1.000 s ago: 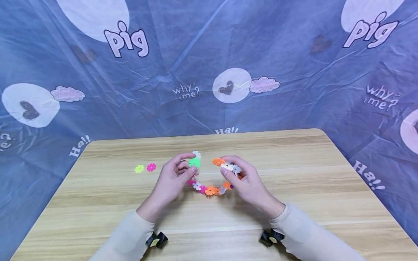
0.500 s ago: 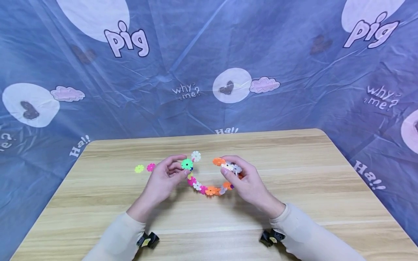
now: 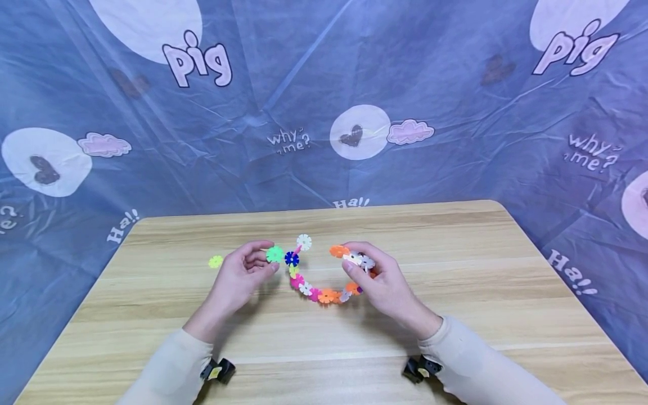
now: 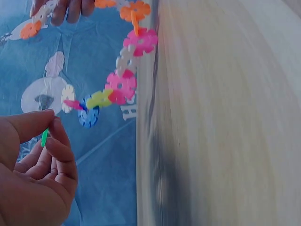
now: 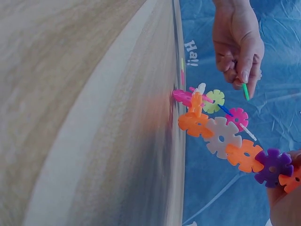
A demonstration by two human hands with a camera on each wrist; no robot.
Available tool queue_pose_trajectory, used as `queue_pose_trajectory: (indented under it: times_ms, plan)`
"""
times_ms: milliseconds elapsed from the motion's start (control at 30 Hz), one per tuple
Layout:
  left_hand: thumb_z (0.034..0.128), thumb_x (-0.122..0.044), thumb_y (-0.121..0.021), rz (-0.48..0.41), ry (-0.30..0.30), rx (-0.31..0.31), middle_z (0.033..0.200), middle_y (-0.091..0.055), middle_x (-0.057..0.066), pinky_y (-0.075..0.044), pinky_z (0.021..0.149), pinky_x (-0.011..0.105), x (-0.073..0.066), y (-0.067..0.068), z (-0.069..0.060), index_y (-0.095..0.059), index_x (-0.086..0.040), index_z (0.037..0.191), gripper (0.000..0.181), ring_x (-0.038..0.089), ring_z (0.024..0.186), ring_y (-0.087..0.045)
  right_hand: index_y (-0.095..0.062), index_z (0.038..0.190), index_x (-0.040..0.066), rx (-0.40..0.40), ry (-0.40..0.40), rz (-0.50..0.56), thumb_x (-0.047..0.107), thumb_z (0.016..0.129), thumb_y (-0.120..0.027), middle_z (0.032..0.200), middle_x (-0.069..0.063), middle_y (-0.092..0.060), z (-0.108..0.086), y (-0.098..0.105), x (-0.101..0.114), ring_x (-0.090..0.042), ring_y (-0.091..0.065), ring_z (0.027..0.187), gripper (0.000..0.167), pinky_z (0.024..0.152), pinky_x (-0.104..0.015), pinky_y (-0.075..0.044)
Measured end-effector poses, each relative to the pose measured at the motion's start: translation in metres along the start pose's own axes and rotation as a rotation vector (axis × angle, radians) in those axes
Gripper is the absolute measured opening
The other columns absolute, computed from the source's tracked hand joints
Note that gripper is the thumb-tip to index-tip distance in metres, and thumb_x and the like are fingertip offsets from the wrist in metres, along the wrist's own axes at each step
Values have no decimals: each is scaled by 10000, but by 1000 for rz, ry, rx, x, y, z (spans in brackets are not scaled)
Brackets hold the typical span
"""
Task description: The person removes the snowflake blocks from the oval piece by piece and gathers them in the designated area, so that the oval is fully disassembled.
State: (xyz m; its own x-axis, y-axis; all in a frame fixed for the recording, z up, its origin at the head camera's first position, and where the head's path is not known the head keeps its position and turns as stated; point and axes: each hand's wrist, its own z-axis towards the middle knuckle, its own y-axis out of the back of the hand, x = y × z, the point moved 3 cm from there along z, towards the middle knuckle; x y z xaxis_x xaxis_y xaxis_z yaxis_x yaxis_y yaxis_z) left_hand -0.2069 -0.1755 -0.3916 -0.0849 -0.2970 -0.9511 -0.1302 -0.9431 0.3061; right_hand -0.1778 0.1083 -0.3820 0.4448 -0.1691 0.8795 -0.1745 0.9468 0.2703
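A chain of flower discs [image 3: 326, 296] curves in front of the person like a U, its gap on the far side. The right hand [image 3: 379, 275] is at the right arm of the chain, thumb and fingers pinching the pale discs there, with an orange disc [image 3: 339, 251] sticking out past the fingertips as that end of the chain. The left hand [image 3: 243, 273] is to the left of the chain and does not touch it; its thumb and index finger pinch a single green disc [image 3: 274, 254]. That green disc is just left of the chain and apart from it, nearest to the dark blue disc [image 3: 291, 259] in the chain's left arm; the left wrist view shows it edge-on between the fingertips. Past the blue disc, a pink disc [image 3: 298, 248], seen nearly edge-on, leads to the white disc [image 3: 304, 242] that ends the chain on this side. Toward the bottom of the chain come a yellow-green disc [image 3: 293, 271], then pink, white and orange ones. Left of the chain, beyond the left hand, a loose yellow disc [image 3: 215, 261] lies on the wood-grain table [image 3: 324, 349]. A printed blue cloth [image 3: 283, 67] hangs behind the chain.
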Motion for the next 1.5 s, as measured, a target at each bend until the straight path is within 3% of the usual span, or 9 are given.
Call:
queue_pose_trajectory:
  times_ms: [300,533,1100,1267,1500]
  plan:
    - [855,-61,-779,80,20,-20,1010,-684,106,-531,645,240,7,11,1,-599,-43,1305,485,268,841,-624,-646,1268,196,11,-6,4,125,999,-628,876,-40,-600,-1,0,0,-96,-417,487,279,408,-271,-405]
    - [855,-68,-783,129,14,-33,1004,-661,115,-529,666,240,11,17,3,-609,-29,1288,468,258,856,-614,-650,1260,187,11,-25,18,116,995,-633,878,-57,-597,-2,-1,2,-86,-419,479,275,409,-268,-409]
    - [867,-33,-760,208,86,-23,994,-625,111,-516,689,225,28,35,17,-579,19,1308,480,219,874,-587,-652,1258,185,9,7,-4,111,994,-632,826,-29,-585,-4,0,3,-99,-414,491,275,416,-268,-402]
    - [864,-28,-760,269,91,-8,953,-632,98,-506,686,229,34,38,20,-579,35,1286,464,211,851,-583,-654,1253,178,10,-6,8,112,995,-631,792,-40,-567,-4,0,2,-101,-427,500,268,426,-271,-415]
    - [857,-32,-761,379,77,10,871,-607,71,-465,663,260,37,40,26,-612,30,1210,388,201,784,-540,-647,1265,183,16,1,0,116,997,-627,881,-41,-607,-2,1,2,-86,-394,455,276,394,-267,-394]
